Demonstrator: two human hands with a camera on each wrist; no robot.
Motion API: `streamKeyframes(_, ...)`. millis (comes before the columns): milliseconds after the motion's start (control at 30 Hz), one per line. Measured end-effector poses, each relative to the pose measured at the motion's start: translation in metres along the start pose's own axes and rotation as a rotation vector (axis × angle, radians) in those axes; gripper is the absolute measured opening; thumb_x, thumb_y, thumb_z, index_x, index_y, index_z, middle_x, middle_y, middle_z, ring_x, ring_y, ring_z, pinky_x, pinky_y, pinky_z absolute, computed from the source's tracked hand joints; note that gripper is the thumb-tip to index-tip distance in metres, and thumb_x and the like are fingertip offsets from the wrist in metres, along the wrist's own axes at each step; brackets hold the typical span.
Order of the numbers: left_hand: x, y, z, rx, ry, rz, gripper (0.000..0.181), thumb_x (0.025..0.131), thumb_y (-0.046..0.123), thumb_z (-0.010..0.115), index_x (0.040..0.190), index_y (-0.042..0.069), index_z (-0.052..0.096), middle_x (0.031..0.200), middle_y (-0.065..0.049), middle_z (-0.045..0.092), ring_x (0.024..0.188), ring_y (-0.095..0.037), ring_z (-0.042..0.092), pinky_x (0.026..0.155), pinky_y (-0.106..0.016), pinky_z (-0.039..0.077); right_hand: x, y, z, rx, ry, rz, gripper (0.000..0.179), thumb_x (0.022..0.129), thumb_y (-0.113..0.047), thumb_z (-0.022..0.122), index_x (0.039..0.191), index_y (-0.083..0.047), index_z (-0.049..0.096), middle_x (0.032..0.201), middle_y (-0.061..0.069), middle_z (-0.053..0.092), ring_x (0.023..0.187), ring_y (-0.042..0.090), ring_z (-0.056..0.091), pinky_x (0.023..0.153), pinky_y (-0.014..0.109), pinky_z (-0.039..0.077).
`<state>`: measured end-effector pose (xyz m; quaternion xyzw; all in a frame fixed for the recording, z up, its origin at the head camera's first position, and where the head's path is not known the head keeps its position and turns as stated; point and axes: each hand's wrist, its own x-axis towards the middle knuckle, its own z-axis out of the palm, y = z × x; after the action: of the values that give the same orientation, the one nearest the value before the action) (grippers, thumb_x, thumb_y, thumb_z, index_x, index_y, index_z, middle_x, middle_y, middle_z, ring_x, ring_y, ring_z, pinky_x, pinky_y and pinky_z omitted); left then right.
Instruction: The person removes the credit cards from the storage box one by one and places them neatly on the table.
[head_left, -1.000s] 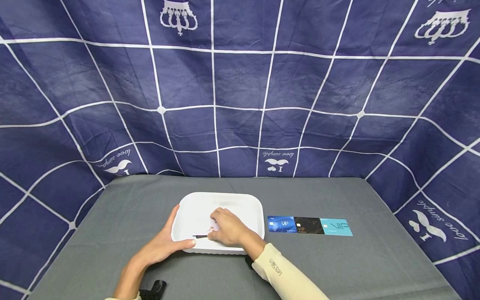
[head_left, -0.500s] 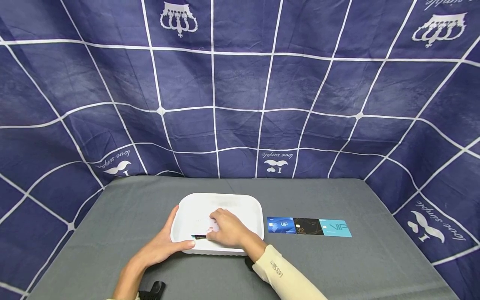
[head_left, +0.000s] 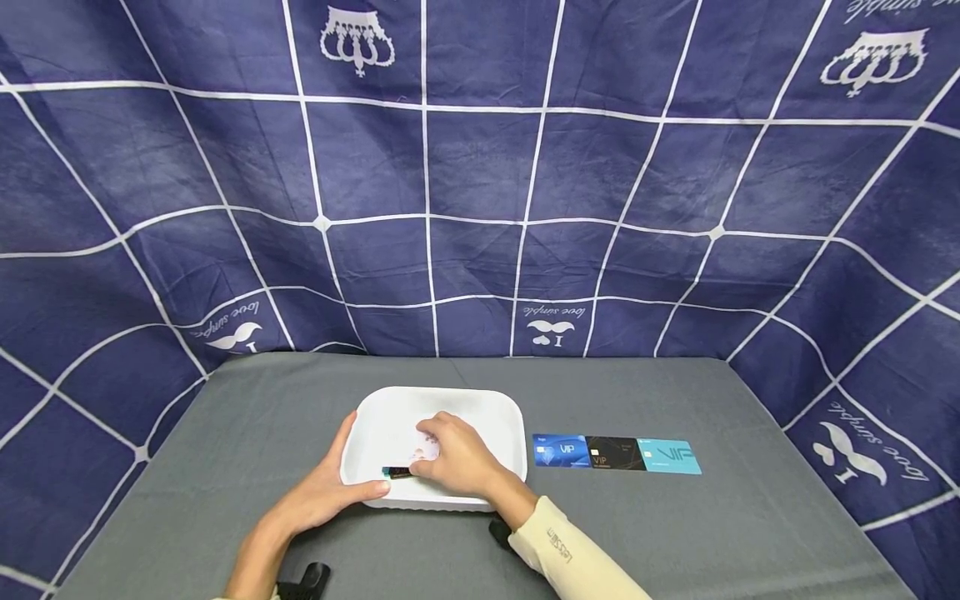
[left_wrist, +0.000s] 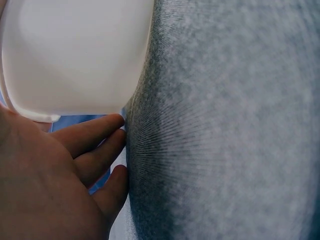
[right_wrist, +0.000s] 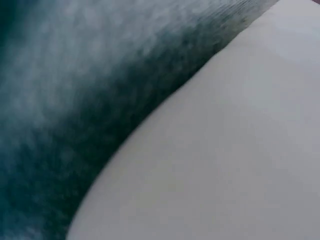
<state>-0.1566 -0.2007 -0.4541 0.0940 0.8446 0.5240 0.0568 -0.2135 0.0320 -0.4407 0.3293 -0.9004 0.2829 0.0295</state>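
In the head view, a white tray (head_left: pixel 480 400) sits on the grey-covered table. My left hand (head_left: pixel 322 479) holds its near-left corner, thumb on the front rim and fingers along the outer side. In the left wrist view the fingers (left_wrist: pixel 95 145) reach below the tray's side (left_wrist: pixel 75 70). Inside the tray my right hand (head_left: pixel 457 458) pinches a pale card with pinkish print (head_left: pixel 424 447) between thumb and fingers. A dark strip with a teal end, the edge of other cards (head_left: pixel 397 472), shows beneath it; the palm hides the rest. The right wrist view holds the tray's wall (right_wrist: pixel 210 160).
Right of the tray, three cards lie side by side in a row: a blue VIP card (head_left: pixel 561 451), a black VIP card (head_left: pixel 615 454) and a teal VIP card (head_left: pixel 670 457). A blue curtain with white lines (head_left: pixel 480 183) hangs behind and around the table (head_left: pixel 600 400).
The pale card has shifted slightly right and tilted up in my right hand, so more of the dark and teal card edges shows at its left. My left hand stays on the tray.
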Motion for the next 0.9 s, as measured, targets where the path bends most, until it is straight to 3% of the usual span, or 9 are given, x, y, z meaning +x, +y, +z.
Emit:
streamKeyframes(100, 0.000, -0.001, 0.000, -0.001, 0.003, 0.012, 0.115, 0.079, 0.026, 0.082, 0.158, 0.010, 0.000, 0.159, -0.022, 0.017, 0.137, -0.037, 0.027, 0.101, -0.023, 0.029, -0.003, -0.001, -0.004, 0.016, 0.012, -0.011, 0.053, 0.074, -0.027, 0.082, 0.119, -0.003, 0.068, 0.106, 0.004, 0.066, 0.099, 0.013, 0.060, 0.087, 0.027, 0.046)
streamKeyframes(333, 0.001, 0.000, -0.002, 0.015, -0.004, -0.003, 0.115, 0.080, 0.026, 0.081, 0.158, 0.011, -0.001, 0.159, -0.022, 0.015, 0.138, -0.038, 0.024, 0.106, -0.040, 0.028, -0.011, -0.004, -0.013, 0.024, -0.006, -0.048, 0.052, 0.076, -0.026, 0.083, 0.120, -0.003, 0.068, 0.105, 0.002, 0.065, 0.097, 0.011, 0.060, 0.087, 0.026, 0.046)
streamKeyframes(433, 0.001, 0.000, -0.002, 0.000, -0.003, -0.007, 0.115, 0.080, 0.026, 0.082, 0.158, 0.012, -0.001, 0.160, -0.022, 0.014, 0.139, -0.038, 0.022, 0.106, -0.037, 0.026, -0.017, -0.005, -0.019, 0.013, -0.001, -0.066, 0.052, 0.077, -0.027, 0.082, 0.121, -0.003, 0.068, 0.105, 0.001, 0.065, 0.095, 0.010, 0.059, 0.085, 0.024, 0.046)
streamKeyframes(600, 0.002, 0.000, -0.002, -0.029, 0.000, 0.000, 0.115, 0.079, 0.024, 0.082, 0.158, 0.012, 0.000, 0.160, -0.021, 0.014, 0.140, -0.036, 0.020, 0.100, -0.017, 0.023, -0.030, -0.003, -0.028, 0.033, 0.048, -0.065, 0.050, 0.076, -0.027, 0.082, 0.118, -0.002, 0.069, 0.102, 0.001, 0.065, 0.090, 0.009, 0.058, 0.081, 0.025, 0.047)
streamKeyframes(800, 0.001, 0.001, 0.000, -0.011, 0.003, -0.004, 0.116, 0.078, 0.025, 0.083, 0.158, 0.010, 0.000, 0.160, -0.021, 0.014, 0.139, -0.036, 0.022, 0.103, -0.025, 0.025, -0.048, 0.005, -0.039, 0.086, 0.085, -0.064, 0.048, 0.076, -0.024, 0.083, 0.117, -0.003, 0.069, 0.101, -0.002, 0.065, 0.088, 0.007, 0.056, 0.079, 0.025, 0.046)
streamKeyframes(900, 0.001, 0.001, 0.001, -0.018, 0.004, 0.000, 0.116, 0.078, 0.024, 0.083, 0.158, 0.009, 0.000, 0.160, -0.021, 0.013, 0.140, -0.037, 0.021, 0.102, -0.021, 0.024, -0.057, 0.008, -0.047, 0.107, 0.089, -0.064, 0.048, 0.076, -0.024, 0.083, 0.118, -0.003, 0.069, 0.103, -0.003, 0.064, 0.090, 0.007, 0.056, 0.081, 0.027, 0.047)
